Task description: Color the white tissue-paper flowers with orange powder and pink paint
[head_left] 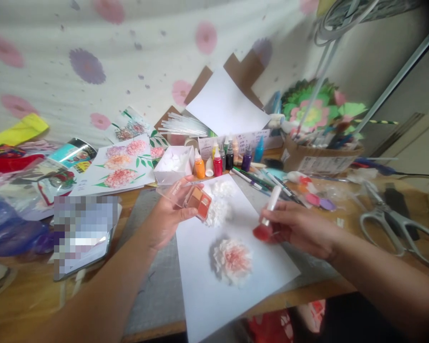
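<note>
My left hand (169, 214) is closed around a small clear palette case (195, 199) with orange and red colour pans, held above a white sheet (214, 290). My right hand (300, 228) grips a white-handled brush (271, 209) whose red bristle head hangs just right of the case. On the sheet below lies a pink-tinted paper flower (233, 259). A white paper flower (218, 205) sits farther back, partly behind the case.
A row of small ink bottles (223, 162) and a white box (173, 164) stand behind the sheet. Pens (268, 181), scissors (393, 224), a cardboard tub (321, 157) of craft items, flower prints (121, 166) and a phone (82, 238) crowd the wooden table.
</note>
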Demonstrator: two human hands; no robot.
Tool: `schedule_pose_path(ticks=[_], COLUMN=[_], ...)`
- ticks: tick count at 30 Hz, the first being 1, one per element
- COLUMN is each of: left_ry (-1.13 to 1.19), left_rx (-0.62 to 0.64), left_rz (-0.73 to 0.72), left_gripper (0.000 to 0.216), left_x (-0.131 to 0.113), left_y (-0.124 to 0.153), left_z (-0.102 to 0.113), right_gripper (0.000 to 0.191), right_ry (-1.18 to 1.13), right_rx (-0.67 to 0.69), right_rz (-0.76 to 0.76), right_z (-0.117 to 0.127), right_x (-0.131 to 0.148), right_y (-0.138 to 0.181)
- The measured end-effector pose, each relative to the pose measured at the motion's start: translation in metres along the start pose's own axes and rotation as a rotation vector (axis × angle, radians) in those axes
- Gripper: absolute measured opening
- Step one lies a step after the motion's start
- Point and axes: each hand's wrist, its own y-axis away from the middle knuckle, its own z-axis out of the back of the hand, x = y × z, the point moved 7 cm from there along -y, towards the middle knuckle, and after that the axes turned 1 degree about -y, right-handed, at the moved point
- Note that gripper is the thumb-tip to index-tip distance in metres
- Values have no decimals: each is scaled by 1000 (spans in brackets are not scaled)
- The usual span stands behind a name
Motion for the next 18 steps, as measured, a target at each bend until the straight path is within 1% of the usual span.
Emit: schedule_pose_path(ticks=[3,5,7,9,10,12,15,18], left_ry=[13,-14,-80,-147,-162,-157,-94,-46], left_rx=[-44,-48,20,129,160,152,147,220], left_rz=[12,28,47,68,67,41,-4,-30], left_gripper=[64,61,63,68,69,69,67,60], left_x=[-3,-9,-16,-19,-19,-17,-8,-2], left_y=[-1,-2,-5,-9,-11,-17,-22,-22], left_z=[4,2,-8,-20,-24,-25,-20,-17], right_gripper=[33,31,26,21,19,16,22,22], right_ry=[77,160,258,340,379,434,469,550], right_rx=[25,21,33,66,68,53,-6,-1], right_rz=[65,172,301,413,468,562,645,695], right_z=[-12,-18,-29,-44,-52,-65,-78,-87], right_x=[3,20,45,71,82,96,94,78], right_y=[6,5,-2,-14,-22,-40,-64,-75])
